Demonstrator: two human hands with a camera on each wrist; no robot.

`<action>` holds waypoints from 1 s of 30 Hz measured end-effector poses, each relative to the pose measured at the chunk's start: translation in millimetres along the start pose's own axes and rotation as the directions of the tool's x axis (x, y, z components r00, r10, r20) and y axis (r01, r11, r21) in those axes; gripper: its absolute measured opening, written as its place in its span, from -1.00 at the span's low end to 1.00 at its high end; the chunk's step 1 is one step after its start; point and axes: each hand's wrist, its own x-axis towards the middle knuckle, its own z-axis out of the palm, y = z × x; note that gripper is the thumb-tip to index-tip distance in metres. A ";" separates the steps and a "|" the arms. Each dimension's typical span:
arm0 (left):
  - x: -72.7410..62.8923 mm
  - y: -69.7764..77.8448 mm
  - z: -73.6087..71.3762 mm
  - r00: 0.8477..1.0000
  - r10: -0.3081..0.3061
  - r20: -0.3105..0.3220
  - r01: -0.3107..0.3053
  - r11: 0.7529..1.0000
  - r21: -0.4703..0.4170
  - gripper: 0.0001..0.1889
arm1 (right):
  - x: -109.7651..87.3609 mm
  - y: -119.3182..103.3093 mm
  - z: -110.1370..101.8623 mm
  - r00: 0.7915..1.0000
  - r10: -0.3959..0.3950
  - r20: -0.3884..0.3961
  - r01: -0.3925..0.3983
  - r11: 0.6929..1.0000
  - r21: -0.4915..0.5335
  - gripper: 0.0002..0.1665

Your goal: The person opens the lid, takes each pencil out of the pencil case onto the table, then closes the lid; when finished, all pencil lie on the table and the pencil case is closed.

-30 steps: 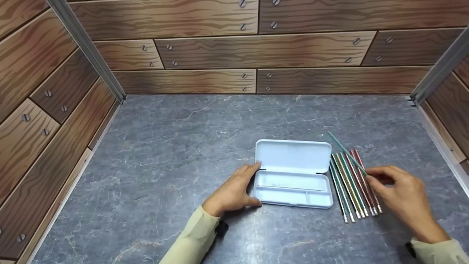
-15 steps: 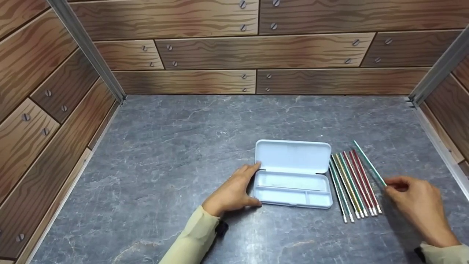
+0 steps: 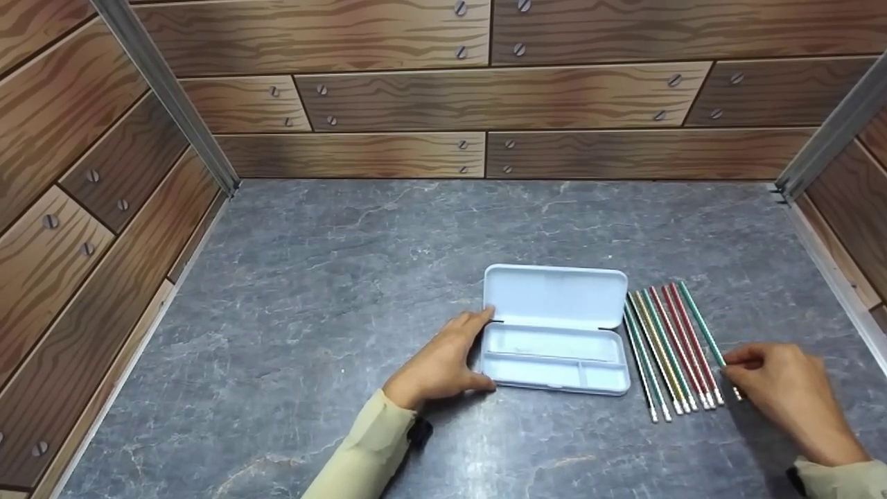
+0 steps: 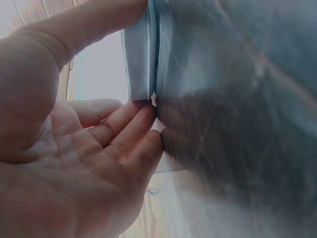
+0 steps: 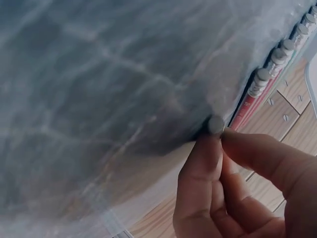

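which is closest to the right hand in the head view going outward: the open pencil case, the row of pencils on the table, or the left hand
From the right hand, which pinches a green pencil:
1. Row of pencils, lying just to its left.
2. Open pencil case, left of the row, mid-table.
3. Left hand, farthest, touching the case's far left end.

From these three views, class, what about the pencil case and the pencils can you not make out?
- Green pencil: near end hidden by right hand, head view.
- Pencil case: left end behind left hand, head view; blurred in left wrist view.
- Row of pencils: print too small; mostly cut off in right wrist view.
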 end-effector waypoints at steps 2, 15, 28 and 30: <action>-0.2 -0.1 -0.1 1.000 0.001 -0.004 -0.001 1.000 0.004 0.22 | 1.7 -0.8 -1.4 1.000 0.012 0.023 -0.012 1.000 -0.002 -0.77; 0.9 0.1 -2.6 1.000 0.003 -0.005 -0.003 1.000 -0.022 0.22 | 7.1 -37.2 12.5 0.980 -0.109 -0.165 0.114 0.993 0.024 -0.75; -0.6 0.4 1.3 1.000 -0.020 0.002 0.020 0.999 -0.035 0.24 | 21.3 -103.8 50.0 0.891 -0.454 0.004 0.433 0.852 0.293 -0.80; -0.2 0.5 0.5 1.000 -0.019 0.000 0.019 0.999 -0.031 0.23 | 21.9 -108.4 53.8 0.854 -0.518 0.050 0.489 0.832 0.261 -0.80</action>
